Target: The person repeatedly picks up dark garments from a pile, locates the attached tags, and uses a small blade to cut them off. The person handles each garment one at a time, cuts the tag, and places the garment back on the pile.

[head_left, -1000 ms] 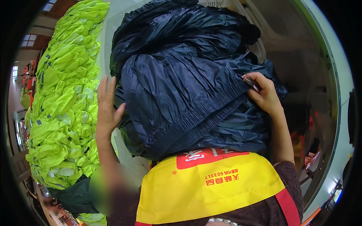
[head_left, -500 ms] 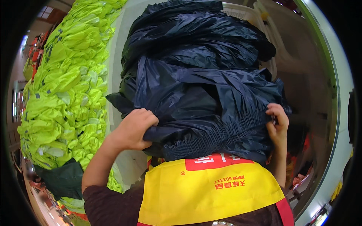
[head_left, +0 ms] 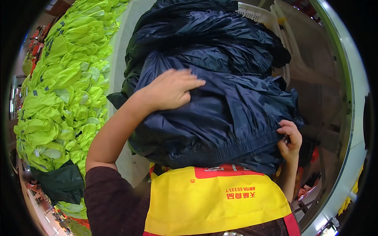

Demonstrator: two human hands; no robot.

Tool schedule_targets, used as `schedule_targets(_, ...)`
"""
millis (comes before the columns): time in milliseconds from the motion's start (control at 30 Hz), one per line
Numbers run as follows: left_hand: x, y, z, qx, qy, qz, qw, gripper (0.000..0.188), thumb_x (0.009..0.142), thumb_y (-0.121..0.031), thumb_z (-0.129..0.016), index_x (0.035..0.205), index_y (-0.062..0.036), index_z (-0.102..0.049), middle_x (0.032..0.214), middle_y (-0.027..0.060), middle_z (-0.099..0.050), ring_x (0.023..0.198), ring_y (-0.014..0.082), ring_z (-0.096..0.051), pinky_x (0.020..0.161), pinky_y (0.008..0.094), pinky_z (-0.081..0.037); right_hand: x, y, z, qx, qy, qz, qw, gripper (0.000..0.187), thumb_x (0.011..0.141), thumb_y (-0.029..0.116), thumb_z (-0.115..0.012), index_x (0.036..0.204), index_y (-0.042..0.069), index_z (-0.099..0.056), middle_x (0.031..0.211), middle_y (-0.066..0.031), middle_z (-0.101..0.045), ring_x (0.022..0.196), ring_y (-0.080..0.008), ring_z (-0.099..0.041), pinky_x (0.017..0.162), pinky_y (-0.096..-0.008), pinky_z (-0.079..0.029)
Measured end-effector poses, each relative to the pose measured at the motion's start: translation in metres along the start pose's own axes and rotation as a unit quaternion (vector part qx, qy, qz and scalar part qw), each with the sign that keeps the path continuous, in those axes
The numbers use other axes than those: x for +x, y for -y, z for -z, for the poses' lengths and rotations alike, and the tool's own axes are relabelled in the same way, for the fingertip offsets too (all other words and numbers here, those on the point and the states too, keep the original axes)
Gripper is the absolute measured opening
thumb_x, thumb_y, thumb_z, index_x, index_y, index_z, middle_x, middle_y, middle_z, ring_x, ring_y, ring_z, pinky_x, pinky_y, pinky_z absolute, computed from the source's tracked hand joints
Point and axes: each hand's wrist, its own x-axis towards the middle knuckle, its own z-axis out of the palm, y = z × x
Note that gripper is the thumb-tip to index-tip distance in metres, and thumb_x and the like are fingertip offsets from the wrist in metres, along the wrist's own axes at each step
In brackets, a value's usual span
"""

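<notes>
A shiny dark navy garment [head_left: 201, 126] with a gathered elastic band [head_left: 232, 151] along its near edge lies spread in front of me. Flat on its upper middle rests my left hand [head_left: 171, 89], fingers stretched out toward the right and slightly blurred, gripping nothing. My right hand [head_left: 290, 137] is closed at the right end of the elastic band, its thumb and curled fingers pinching the fabric edge. Behind this garment, more dark navy garments [head_left: 208, 35] are heaped up in folds.
Bright yellow-green garments [head_left: 63, 94] form a long heap at the left, with a dark green cloth [head_left: 63, 183] at its near end. A white plastic basket [head_left: 256, 13] stands behind the navy heap. A metal frame edge [head_left: 351, 98] runs down the right side.
My left hand has let go of the garment's near left edge and moved forward onto its middle. The fabric now lies flatter, covering the dark gap. My right hand stays at the band.
</notes>
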Motion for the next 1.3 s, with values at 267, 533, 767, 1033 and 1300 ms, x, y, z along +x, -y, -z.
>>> schedule_targets(267, -0.041, -0.029, -0.010, 0.008, -0.058, -0.018, 0.998, 0.031, 0.073, -0.006, -0.059, 0.103, -0.0038, -0.063, 0.102, 0.0127, -0.063, 0.097, 0.0275, -0.059, 0.087, 0.0383, -0.044, -0.015, -0.001, -0.006, -0.037, -0.011, 0.031, 0.999, 0.026, 0.061, -0.005, -0.065, 0.084, 0.004, -0.058, 0.092, -0.0126, -0.060, 0.072, -0.0200, -0.059, 0.063, -0.0239, -0.046)
schedule_targets(533, -0.050, -0.035, -0.015, 0.008, -0.154, -0.046, 0.987, 0.016, 0.069, -0.006, -0.063, 0.083, -0.0030, -0.066, 0.091, 0.0106, -0.065, 0.085, 0.0245, -0.063, 0.074, 0.0345, -0.050, 0.005, 0.023, 0.008, -0.034, 0.044, 0.053, 0.997, 0.031, 0.060, 0.003, -0.074, 0.087, 0.004, -0.060, 0.100, -0.0133, -0.059, 0.069, -0.0159, -0.057, 0.061, -0.0233, -0.044)
schedule_targets(767, -0.054, -0.032, -0.008, -0.033, -0.162, -0.002, 0.986, 0.020, 0.065, -0.001, -0.062, 0.084, -0.0039, -0.065, 0.089, 0.0109, -0.064, 0.085, 0.0259, -0.063, 0.077, 0.0347, -0.050, 0.047, 0.062, -0.001, -0.268, 0.187, 0.209, 0.921, 0.034, 0.061, 0.008, -0.072, 0.094, 0.008, -0.064, 0.107, -0.0087, -0.062, 0.063, -0.0182, -0.059, 0.053, -0.0268, -0.048)
schedule_targets(1033, -0.081, 0.026, 0.025, -0.229, -0.463, 0.256, 0.817, 0.024, 0.084, 0.004, -0.047, 0.098, 0.0002, -0.065, 0.091, 0.0059, -0.066, 0.082, 0.0120, -0.060, 0.077, 0.0238, -0.046, 0.078, 0.043, 0.006, 0.316, 0.053, -0.182, 0.930, 0.018, 0.078, 0.022, -0.066, 0.082, 0.005, -0.063, 0.071, -0.0072, -0.064, 0.059, -0.0156, -0.061, 0.053, -0.0254, -0.048)
schedule_targets(1300, -0.063, 0.120, -0.025, -0.176, -0.151, 0.308, 0.923, 0.075, 0.068, -0.032, -0.077, 0.131, -0.0056, -0.045, 0.134, 0.0188, -0.044, 0.131, 0.0302, -0.033, 0.106, 0.0377, -0.027, 0.023, -0.011, -0.009, 0.572, -0.219, -0.386, 0.690, 0.012, 0.088, 0.019, -0.060, 0.082, 0.010, -0.056, 0.068, 0.0010, -0.061, 0.046, -0.0077, -0.054, 0.038, -0.0175, -0.039)
